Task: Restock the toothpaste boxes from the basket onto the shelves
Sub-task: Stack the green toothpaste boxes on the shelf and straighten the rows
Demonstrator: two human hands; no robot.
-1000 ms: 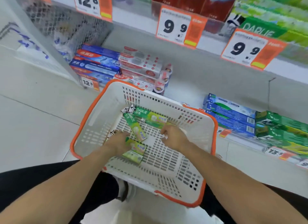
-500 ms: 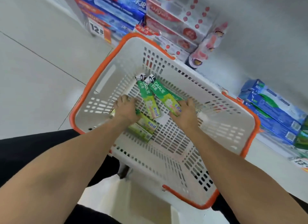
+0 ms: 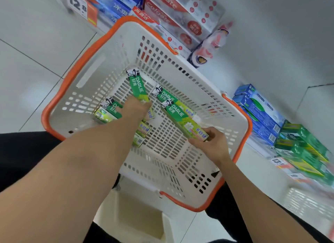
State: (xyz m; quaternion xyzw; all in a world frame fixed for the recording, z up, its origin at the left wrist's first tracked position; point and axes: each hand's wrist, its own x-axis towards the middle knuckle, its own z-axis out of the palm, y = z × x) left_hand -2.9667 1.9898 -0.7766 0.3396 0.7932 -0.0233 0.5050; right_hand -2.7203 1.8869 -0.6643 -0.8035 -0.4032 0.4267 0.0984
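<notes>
a pale grey tiled floor with thin dark grout lines carries a white slotted plastic basket with an orange rim. beside the basket runs a low white bottom shelf, bearing stacked red-and-white colgate cartons, blue cartons, green cartons and orange-and-white price tags along its front edge.

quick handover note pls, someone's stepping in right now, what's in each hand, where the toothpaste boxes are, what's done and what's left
Left hand: in the basket, its grip on one green Darlie box.
Right hand: grip on the near end of another Darlie box.
More Darlie boxes lie on the basket floor, one at the left, one behind the right-hand box.
Done: both hands have picked boxes.
Left: lift them out, shelve them, perhaps by the green boxes on the low shelf, then empty the basket.
</notes>
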